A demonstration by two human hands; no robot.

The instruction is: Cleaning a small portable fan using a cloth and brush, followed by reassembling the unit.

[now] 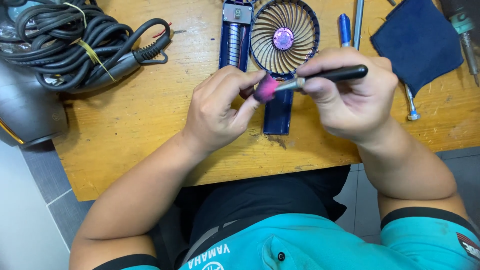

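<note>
Gripping a black-handled brush (320, 77), the right hand (350, 97) dabs pink bristles against the left hand (220, 110)'s pinched fingers (250, 82).

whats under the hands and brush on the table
A dark blue fan body lies under the brush tip, below the round fan grille. The left hand and right hand cover where handle meets grille, so that joint cannot be seen.

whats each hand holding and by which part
Right hand grips a small brush by its black handle; left hand pinches its pink bristles.
</note>
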